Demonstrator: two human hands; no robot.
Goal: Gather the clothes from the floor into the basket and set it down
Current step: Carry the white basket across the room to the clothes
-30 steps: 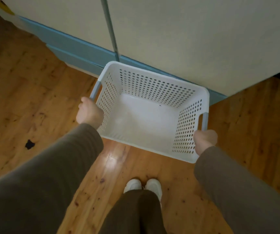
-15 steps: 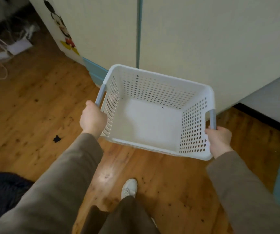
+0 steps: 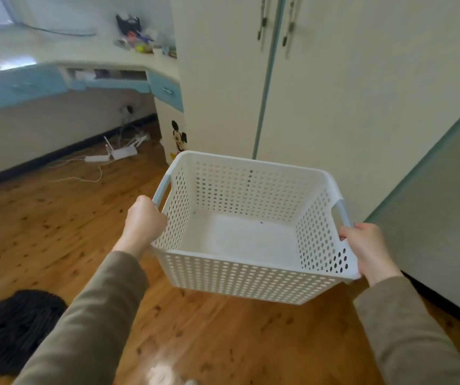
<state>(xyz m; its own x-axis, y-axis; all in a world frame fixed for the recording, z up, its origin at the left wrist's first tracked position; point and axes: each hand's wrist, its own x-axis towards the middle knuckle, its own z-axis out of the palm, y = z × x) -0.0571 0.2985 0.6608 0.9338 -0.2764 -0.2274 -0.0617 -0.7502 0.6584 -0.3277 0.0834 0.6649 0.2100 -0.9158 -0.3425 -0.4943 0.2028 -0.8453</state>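
While the white basket (image 3: 251,237) hangs empty above the floor (image 3: 42,232), left hand (image 3: 144,222) and right hand (image 3: 365,245) grasp its handles at 9 and 3 o'clock; dark cloth (image 3: 12,329) at 8.

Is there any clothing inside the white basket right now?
No, the basket held by both hands shows only its bare white bottom.
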